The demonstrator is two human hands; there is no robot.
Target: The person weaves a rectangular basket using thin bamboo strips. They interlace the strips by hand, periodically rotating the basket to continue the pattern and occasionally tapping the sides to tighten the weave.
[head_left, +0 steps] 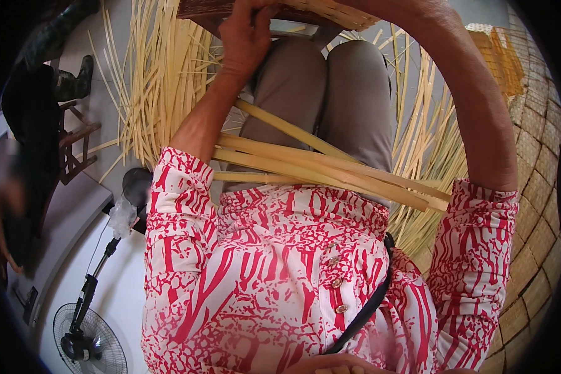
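Observation:
At the top edge, my left hand (246, 38) is closed, its fingers curled beside a dark reddish-brown wooden stool or bench (201, 9). What the fingers pinch is cut off by the frame edge. A piece of woven bamboo work (350, 15) rests on the wood, to the right of this hand. My right forearm (474, 87) arches up the right side and over the top edge, so the right hand is out of sight. Several flat bamboo strips (330, 163) lie slantwise across my lap, over the grey trousers (293, 81).
Loose bamboo strips (162, 75) are heaped on the floor to my left, with another heap (439, 140) to my right. A large woven mat (536, 206) curves along the right. At left are a standing fan (88, 341), a wooden stool (75, 140) and a person in dark clothes (34, 118).

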